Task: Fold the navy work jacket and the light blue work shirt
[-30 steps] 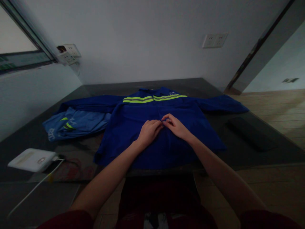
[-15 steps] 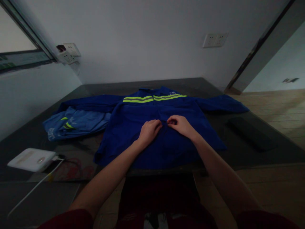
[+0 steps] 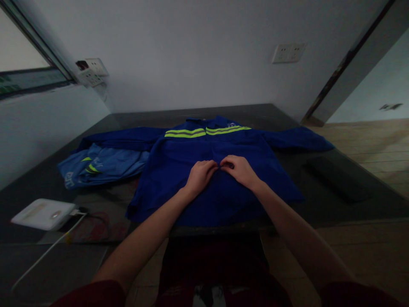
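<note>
A dark blue work jacket with yellow-green reflective stripes lies spread front up, its collar away from me and its sleeves out to both sides. At the middle of its front opening, my left hand pinches the left front edge. Facing it, my right hand pinches the right front edge, thumb against fingers. The fingertips of both hands almost meet over the opening. Whatever small fastening lies between them is too dark and small to make out.
A folded lighter blue garment lies by the jacket's left sleeve. Nearer on the left is a white power bank with a white cable. A dark flat case rests on the dark table at right. The wall carries sockets.
My right hand has shifted slightly left, bringing its fingertips close to those of my left hand. My left hand and the jacket stay nearly where they were.
</note>
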`<state>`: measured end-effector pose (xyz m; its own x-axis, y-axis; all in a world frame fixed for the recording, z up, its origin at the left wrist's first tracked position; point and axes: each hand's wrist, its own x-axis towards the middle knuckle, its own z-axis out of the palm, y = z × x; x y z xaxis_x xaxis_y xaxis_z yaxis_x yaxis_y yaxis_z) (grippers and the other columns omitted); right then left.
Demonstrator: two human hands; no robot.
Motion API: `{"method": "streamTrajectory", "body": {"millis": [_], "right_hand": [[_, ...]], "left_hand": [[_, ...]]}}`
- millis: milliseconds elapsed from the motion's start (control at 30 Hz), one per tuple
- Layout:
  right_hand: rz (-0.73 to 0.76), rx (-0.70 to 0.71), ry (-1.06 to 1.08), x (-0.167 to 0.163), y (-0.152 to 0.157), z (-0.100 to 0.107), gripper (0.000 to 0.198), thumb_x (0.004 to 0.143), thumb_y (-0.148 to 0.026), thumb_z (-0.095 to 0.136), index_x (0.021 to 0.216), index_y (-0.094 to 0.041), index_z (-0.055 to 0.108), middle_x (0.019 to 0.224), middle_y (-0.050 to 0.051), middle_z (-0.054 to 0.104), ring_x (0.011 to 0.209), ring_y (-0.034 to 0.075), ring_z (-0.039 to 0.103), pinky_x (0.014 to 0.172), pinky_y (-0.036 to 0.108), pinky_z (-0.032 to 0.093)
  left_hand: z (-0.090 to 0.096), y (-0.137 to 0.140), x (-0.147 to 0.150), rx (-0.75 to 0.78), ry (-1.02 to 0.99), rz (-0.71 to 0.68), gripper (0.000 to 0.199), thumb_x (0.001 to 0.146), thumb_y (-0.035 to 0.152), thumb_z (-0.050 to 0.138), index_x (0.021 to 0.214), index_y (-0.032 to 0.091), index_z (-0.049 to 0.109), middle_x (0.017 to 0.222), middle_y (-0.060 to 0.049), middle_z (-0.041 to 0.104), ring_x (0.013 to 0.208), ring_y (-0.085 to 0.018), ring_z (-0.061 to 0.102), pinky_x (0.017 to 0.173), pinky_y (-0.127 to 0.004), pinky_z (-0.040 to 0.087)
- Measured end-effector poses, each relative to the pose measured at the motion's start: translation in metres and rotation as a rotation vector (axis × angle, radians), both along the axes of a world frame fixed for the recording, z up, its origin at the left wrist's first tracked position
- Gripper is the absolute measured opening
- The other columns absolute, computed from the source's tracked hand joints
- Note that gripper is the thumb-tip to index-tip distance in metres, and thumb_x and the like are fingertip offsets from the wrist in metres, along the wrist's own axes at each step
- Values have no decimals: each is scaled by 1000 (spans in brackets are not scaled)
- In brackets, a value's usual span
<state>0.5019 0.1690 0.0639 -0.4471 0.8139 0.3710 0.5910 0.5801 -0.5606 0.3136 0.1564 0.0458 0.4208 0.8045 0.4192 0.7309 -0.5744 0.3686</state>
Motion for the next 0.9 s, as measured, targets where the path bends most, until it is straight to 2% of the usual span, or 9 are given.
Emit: {"method": "streamTrajectory", "body": {"millis": [367, 500, 733, 900], "right_hand": [[6, 18, -31, -3, 0, -6, 8, 80, -12, 61, 77, -19, 63, 80, 3, 63, 74, 16, 56, 69, 28, 38], [-46, 27, -68, -5, -1, -7, 7, 81, -15, 62, 75, -19, 61, 78, 3, 62, 74, 17, 55, 68, 28, 37], [-104, 47, -128, -9, -5, -5, 12, 83, -14, 57, 73, -19, 60, 76, 3, 62, 72, 17, 54, 63, 28, 33], [-103, 61, -132, -9, -5, -7, 11, 83, -17, 60, 73, -20, 61, 77, 3, 63, 73, 17, 56, 64, 28, 34]], "left_hand": [[3, -4, 0, -187, -154, 6, 17, 89, 24, 50, 92, 22, 67, 88, -1, 72, 82, -17, 66, 74, -25, 47], [7, -6, 2, -221, -176, 11, 22, 92, 27, 46, 92, 20, 67, 86, -2, 72, 79, -17, 66, 71, -25, 46], [8, -7, 7, -136, -87, 109, 20, 89, 37, 50, 83, 20, 60, 76, -1, 63, 69, -15, 58, 62, -25, 41], [3, -5, 7, -145, -52, 82, 17, 90, 28, 46, 79, 20, 56, 74, 0, 61, 66, -14, 55, 60, -25, 38]]}}
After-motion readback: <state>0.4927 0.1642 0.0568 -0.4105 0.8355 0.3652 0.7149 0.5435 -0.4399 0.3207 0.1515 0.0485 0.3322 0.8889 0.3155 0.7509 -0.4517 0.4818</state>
